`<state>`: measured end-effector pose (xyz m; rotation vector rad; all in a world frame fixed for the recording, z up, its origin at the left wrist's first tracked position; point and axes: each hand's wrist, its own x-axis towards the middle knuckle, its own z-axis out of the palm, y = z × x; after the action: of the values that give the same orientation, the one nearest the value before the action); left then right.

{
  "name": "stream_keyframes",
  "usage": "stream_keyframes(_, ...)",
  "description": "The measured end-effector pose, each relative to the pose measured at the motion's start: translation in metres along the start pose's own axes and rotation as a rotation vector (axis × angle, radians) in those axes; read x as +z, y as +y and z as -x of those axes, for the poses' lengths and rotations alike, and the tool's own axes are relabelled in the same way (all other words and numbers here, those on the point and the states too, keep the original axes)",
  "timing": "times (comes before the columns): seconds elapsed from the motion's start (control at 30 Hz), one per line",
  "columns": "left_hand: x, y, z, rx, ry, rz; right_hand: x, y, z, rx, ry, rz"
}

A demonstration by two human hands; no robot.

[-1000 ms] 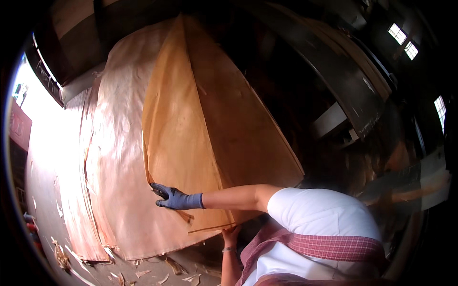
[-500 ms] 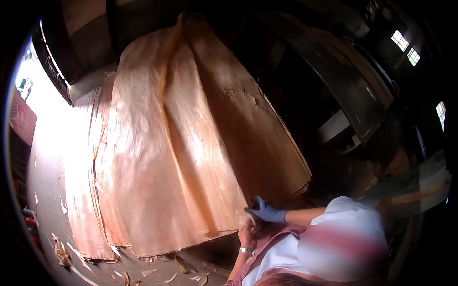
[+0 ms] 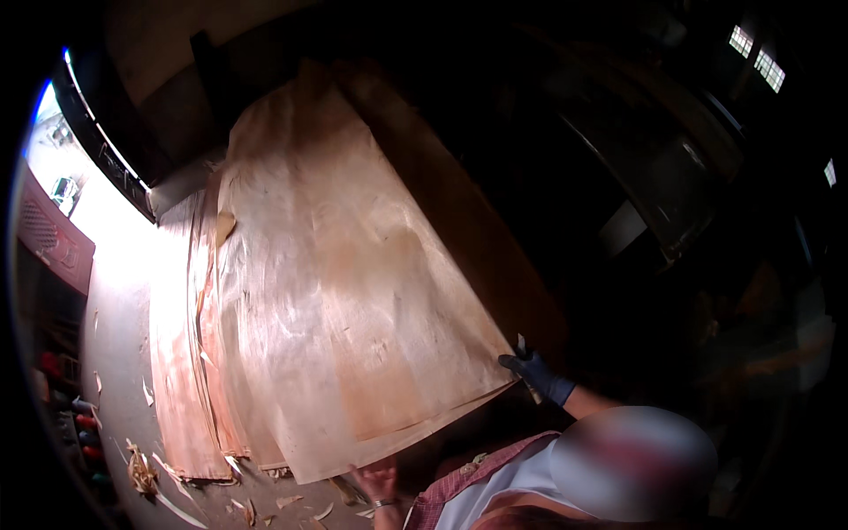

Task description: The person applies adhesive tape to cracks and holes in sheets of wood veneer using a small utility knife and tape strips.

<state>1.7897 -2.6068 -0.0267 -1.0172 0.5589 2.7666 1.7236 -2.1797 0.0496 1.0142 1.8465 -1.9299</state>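
Note:
A broad, pale wood veneer sheet (image 3: 309,291) lies over a stack of similar sheets, its near edge slanting up to the right. My right hand (image 3: 541,378), in a blue glove, is closed on the sheet's near right corner. Something thin and pale sticks out past the glove, too small to name. My left hand (image 3: 378,481), bare with a metal wristband, is at the near edge by the left corner. Its fingers look pinched on the edge, though they are dim and partly hidden.
More reddish veneer sheets (image 3: 181,371) form a layered pile at the left. Torn veneer scraps (image 3: 141,468) litter the floor near the front. A bright doorway stands at far left, beside a pink patterned panel (image 3: 57,234). Dark curved sheets (image 3: 636,177) fill the right.
My left hand has moved left along the near edge, away from my right hand. The sheet's long folds have flattened, and its right corner has shifted right with my gloved hand.

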Motion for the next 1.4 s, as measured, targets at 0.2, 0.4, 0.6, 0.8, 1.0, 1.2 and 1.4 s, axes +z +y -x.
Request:
stream_keyframes(0.2, -0.069, -0.03, -0.018, 0.292, 0.208, -0.244, -0.125, 0.004, -0.005, -0.292, 0.053, -0.049)
stream_keyframes(0.4, 0.027, -0.117, -0.073, 0.61, 0.34, -0.379, -0.243, -0.026, -0.078, -0.263, -0.156, -0.158)
stream_keyframes(0.6, 0.155, -0.274, -0.141, 0.639, 0.203, -0.428, -0.374, -0.045, -0.153, -0.494, 0.084, -0.092)
stream_keyframes(0.8, 0.214, -0.351, -0.129, 0.571, 0.106, -0.379, -0.457, -0.066, -0.167, -0.425, 0.115, -0.282)
stream_keyframes(1.0, 0.274, -0.45, -0.152, 0.33, -0.148, -0.403, -0.629, -0.136, -0.179, -0.459, 0.277, -0.004)
stream_keyframes(1.2, 0.389, -0.599, -0.131, 0.135, -0.369, -0.275, -0.833, -0.194, -0.164, -0.543, 0.397, 0.184)
stream_keyframes(1.4, 0.49, -0.72, -0.065, -0.073, -0.218, -0.42, -0.971, -0.236, -0.154, -0.637, 0.574, 0.478)
